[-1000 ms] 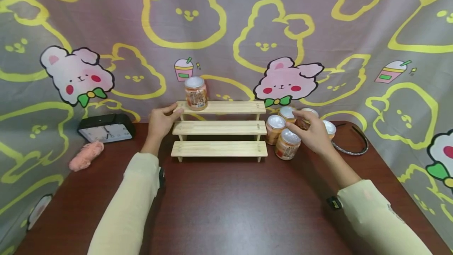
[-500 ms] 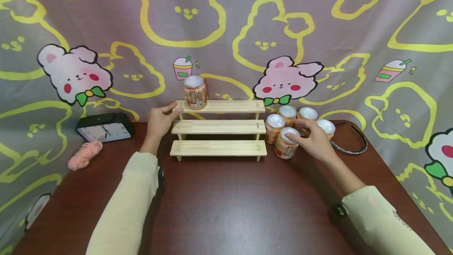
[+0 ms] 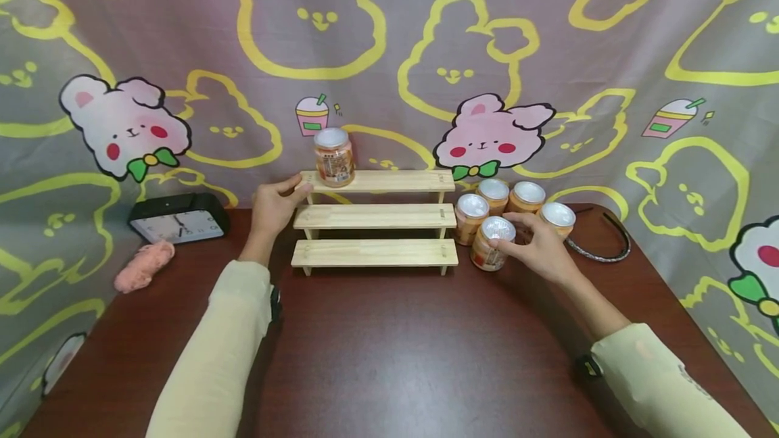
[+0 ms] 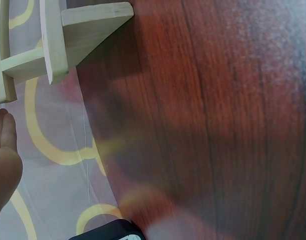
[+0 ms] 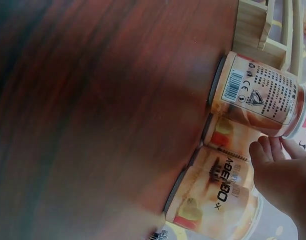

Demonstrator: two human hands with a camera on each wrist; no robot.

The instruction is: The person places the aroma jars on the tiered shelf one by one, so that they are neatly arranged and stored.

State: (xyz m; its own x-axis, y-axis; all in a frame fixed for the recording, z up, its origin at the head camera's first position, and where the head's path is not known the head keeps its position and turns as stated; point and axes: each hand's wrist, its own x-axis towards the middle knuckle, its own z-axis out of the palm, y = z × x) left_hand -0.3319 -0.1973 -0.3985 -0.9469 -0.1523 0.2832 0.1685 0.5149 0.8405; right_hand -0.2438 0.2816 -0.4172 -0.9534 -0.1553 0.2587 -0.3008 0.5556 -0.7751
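In the head view a three-tier wooden shelf (image 3: 374, 215) stands on the table. My left hand (image 3: 272, 211) holds the left end of its top tier between thumb and fingers; the left wrist view shows the fingers (image 4: 8, 131) at the board's end. A clear-bodied jar (image 3: 334, 161) with an orange label and silvery lid sits on the top tier's left part. My right hand (image 3: 535, 245) grips the nearest jar (image 3: 487, 253) near its lid, thumb on one side and fingers on the other. That jar is upright, beside several similar jars (image 3: 472, 222) right of the shelf.
A black-cased clock (image 3: 179, 217) and a pink bundle of yarn (image 3: 145, 266) lie at the left. At the right, behind the right hand, is a headband (image 3: 608, 249). A patterned curtain (image 3: 389, 53) hangs behind the dark wooden table (image 3: 389, 350).
My right hand has come down and nearer from above the jars, and its thumb and fingers now hold the front jar. The left hand stays at the shelf's end.
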